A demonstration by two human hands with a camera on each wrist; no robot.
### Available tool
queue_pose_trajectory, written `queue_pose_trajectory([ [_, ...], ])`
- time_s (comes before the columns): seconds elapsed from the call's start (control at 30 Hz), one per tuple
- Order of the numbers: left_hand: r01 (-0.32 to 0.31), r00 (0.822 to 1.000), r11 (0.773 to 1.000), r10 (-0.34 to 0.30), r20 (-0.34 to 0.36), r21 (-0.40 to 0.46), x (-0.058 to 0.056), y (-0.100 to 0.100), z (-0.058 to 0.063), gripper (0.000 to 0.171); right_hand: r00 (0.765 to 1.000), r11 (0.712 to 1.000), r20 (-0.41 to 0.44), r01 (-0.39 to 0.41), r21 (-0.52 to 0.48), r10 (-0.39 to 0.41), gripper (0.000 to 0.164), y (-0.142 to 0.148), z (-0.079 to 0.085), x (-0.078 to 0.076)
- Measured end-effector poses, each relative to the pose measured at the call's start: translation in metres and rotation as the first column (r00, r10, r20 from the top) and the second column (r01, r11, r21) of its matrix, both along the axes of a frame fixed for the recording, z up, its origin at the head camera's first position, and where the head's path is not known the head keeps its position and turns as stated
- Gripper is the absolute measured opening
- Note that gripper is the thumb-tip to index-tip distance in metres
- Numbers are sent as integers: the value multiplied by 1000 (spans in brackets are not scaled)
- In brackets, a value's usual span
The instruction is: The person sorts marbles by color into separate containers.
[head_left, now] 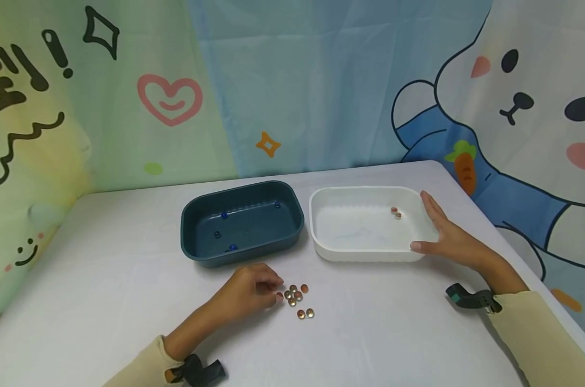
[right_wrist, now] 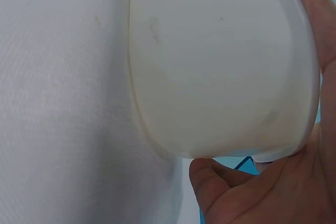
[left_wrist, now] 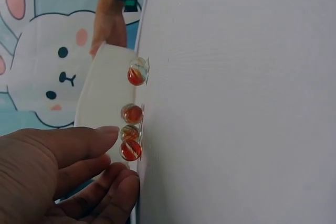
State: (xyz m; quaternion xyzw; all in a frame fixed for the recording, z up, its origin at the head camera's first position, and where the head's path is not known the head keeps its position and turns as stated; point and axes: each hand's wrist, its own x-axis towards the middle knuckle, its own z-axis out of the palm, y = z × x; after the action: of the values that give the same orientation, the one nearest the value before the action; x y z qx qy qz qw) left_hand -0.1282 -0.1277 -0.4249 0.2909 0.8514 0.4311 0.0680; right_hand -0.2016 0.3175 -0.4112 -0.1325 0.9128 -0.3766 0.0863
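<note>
Beside a loose cluster of orange-and-clear glass marbles (head_left: 298,295) on the table is my left hand (head_left: 251,287). Its thumb and fingertips are parted, right at the nearest marble (left_wrist: 130,150) in the left wrist view. My right hand (head_left: 449,239) holds the right end of a white plastic tub (head_left: 360,256). Its thumb lies at the near corner and its fingers along the end wall, as the right wrist view shows from close by. Inside that tub lie a few orange marbles (head_left: 398,215).
A dark blue tub (head_left: 254,257) stands left of the white one, with several blue marbles (head_left: 224,215) in it. White cloth covers the table (head_left: 370,322). A printed curtain (head_left: 321,91) hangs behind its back edge. Both wrists wear dark camera straps (head_left: 471,298).
</note>
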Motion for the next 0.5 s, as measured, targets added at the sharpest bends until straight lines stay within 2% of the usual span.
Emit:
queue_pose_trajectory([
  [0.23,-31,999,998,29,-43,-49,4,5,-1,22,1000,1000,0,0,5,0,117,0,0,0],
  [0.5,-39,999,997,37,-37,-69,4,5,-1,24,1000,1000,-3,-12,-13,12,116,0,1,0],
])
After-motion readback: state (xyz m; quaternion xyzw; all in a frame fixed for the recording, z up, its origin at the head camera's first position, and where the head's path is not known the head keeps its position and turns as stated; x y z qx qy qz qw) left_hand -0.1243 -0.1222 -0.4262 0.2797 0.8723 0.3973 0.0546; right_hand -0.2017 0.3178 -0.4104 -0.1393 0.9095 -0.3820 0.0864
